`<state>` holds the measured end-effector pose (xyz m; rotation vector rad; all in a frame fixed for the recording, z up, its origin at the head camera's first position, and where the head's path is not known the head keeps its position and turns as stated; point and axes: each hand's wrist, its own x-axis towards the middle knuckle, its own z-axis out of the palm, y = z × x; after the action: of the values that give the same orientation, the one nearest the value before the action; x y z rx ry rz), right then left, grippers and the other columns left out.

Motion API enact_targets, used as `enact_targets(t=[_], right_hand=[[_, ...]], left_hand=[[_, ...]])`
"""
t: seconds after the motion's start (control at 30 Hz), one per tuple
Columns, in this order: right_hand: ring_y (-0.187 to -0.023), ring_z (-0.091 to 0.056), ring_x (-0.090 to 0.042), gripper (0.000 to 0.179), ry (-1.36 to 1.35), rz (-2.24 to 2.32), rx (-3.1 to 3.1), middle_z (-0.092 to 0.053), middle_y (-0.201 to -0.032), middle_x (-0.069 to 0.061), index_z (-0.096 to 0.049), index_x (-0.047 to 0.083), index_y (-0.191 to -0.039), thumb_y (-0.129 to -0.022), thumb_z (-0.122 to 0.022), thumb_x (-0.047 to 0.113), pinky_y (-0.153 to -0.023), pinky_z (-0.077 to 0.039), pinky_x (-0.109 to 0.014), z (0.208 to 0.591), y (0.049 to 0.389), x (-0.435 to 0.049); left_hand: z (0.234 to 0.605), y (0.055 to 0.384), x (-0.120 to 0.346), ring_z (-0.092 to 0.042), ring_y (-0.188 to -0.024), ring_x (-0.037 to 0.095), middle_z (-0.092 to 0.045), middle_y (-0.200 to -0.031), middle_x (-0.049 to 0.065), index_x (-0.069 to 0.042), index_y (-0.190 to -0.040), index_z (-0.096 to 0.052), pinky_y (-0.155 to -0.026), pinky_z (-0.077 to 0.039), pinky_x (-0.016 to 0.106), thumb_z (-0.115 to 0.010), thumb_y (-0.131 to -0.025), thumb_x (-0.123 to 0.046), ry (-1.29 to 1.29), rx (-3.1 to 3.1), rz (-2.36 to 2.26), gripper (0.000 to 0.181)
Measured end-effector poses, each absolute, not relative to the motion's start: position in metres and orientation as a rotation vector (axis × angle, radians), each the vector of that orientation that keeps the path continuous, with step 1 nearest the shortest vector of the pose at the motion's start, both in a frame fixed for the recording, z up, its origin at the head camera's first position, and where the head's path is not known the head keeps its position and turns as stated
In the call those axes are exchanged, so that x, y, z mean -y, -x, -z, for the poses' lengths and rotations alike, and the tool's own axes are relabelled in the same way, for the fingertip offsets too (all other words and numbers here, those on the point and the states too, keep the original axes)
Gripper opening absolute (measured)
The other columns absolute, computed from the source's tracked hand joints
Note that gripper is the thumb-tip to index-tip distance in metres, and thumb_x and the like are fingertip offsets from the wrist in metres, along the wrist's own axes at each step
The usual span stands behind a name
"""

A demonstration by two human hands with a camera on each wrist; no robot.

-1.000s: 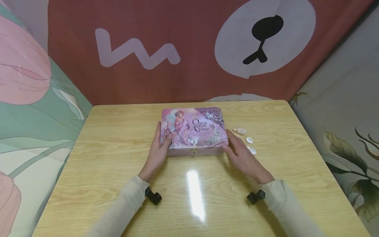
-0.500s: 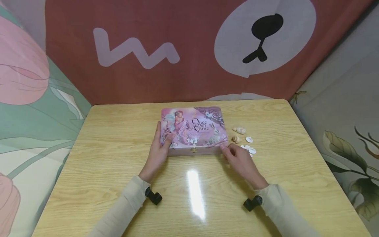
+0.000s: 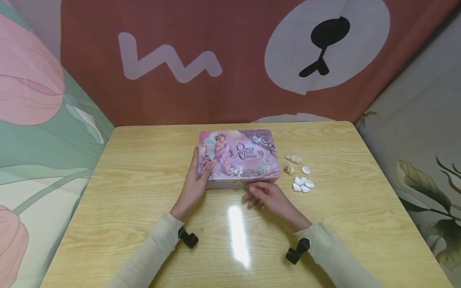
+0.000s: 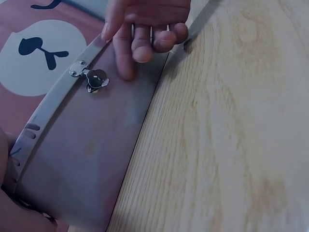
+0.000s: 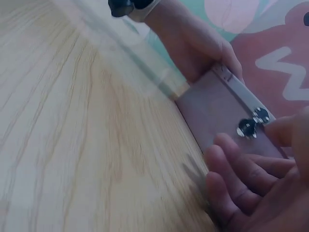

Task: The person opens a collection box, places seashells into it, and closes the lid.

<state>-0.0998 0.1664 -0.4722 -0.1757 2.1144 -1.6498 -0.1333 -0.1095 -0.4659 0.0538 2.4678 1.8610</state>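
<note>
A pink box [image 3: 239, 154] with a fairy picture and "Once upon a Time" on its lid stands closed on the table. My left hand [image 3: 194, 182] holds its left side, thumb on top of the lid and fingers along the side. On the front is a metal clasp [image 4: 91, 79], which also shows in the right wrist view. My right hand [image 3: 268, 198] is at the front face, just right of that clasp, its fingers loosely bent with nothing between them. In the right wrist view its thumb [image 5: 280, 133] lies by the lid's edge near the clasp.
Right of the box lie a long spiral shell [image 3: 293, 159], a small brown shell [image 3: 289, 170], a white shell [image 3: 305, 170] and a cluster of several white shells [image 3: 302, 184]. A wooden table [image 3: 144, 160] bears everything, with a printed curtain [image 3: 245, 100] behind.
My right hand has moved from the box's right side leftward along the front towards the clasp, uncovering the shells. My left hand stays on the box's left side.
</note>
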Motion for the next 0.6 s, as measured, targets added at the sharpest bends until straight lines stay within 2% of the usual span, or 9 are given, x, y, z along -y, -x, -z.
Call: enact_targets(t=[0.13, 0.3, 0.47, 0.6], right_hand=[[-0.084, -0.077, -0.022, 0.039, 0.233, 1.671, -2.099, -0.079, -0.113, -0.024, -0.063, -0.007, -0.138, -0.112, -0.054, 0.021, -0.072, -0.066, -0.032, 0.473, 0.104, -0.157], [-0.079, -0.076, -0.019, 0.036, 0.208, 1.700, -2.099, -0.079, -0.104, -0.021, -0.067, -0.009, -0.128, -0.111, -0.057, 0.021, -0.069, -0.065, -0.031, 0.473, 0.105, -0.150], [-0.077, -0.074, -0.015, 0.033, 0.157, 1.706, -2.109, -0.080, -0.098, -0.017, -0.069, -0.009, -0.120, -0.109, -0.060, 0.021, -0.069, -0.065, -0.029, 0.473, 0.104, -0.145], [-0.074, -0.072, -0.015, 0.032, 0.146, 1.710, -2.136, -0.079, -0.096, -0.021, -0.069, -0.011, -0.116, -0.108, -0.062, 0.019, -0.067, -0.064, -0.029, 0.473, 0.104, -0.143]], left_hand=[[0.467, 0.134, 0.111, -0.001, -0.170, 0.019, 0.001, -0.182, -0.007, -0.035, -0.172, 0.003, -0.140, -0.003, 0.050, -0.050, -0.111, -0.051, -0.058, -2.462, -1.852, 0.082], [0.469, 0.135, 0.117, -0.002, -0.170, 0.018, 0.002, -0.181, -0.012, -0.043, -0.170, 0.004, -0.139, -0.004, 0.050, -0.052, -0.109, -0.055, -0.069, -2.455, -1.811, 0.084], [0.471, 0.136, 0.130, -0.005, -0.170, 0.023, 0.003, -0.181, -0.009, -0.042, -0.170, 0.006, -0.139, -0.010, 0.048, -0.070, -0.103, -0.045, -0.158, -2.423, -1.756, 0.101], [0.472, 0.137, 0.136, -0.005, -0.170, 0.024, 0.005, -0.181, -0.006, -0.038, -0.170, 0.009, -0.139, -0.013, 0.047, -0.085, -0.093, -0.037, -0.236, -2.423, -1.704, 0.122]])
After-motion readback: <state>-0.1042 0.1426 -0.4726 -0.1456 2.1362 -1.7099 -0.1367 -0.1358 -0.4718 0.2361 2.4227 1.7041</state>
